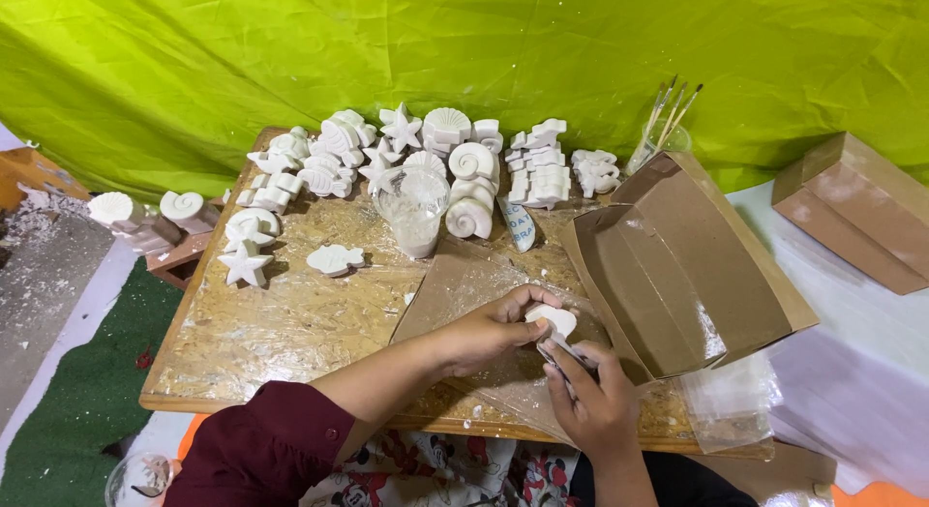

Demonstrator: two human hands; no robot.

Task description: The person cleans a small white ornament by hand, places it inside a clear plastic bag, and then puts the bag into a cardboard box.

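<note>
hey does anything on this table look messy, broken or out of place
Nothing looks broken. White dust and crumbs litter the floor at left, where two shell casts sit off the table. Both hands, left hand and right hand, hold one white cast.

Both arms come in from the bottom edge of the view and meet low and slightly right of centre. The left arm wears a dark maroon sleeve down to about mid-forearm; the bare forearm runs up and to the right. The left hand (489, 335) lies knuckles up, its fingers curled, the thumb and fingertips closing on something small and white at their ends. The right hand (592, 399) rises from below, wrist bare, back of the hand facing the camera, its fingers bent and pinched together just beneath the left fingertips. The 2 hands touch at the fingertips.
</note>
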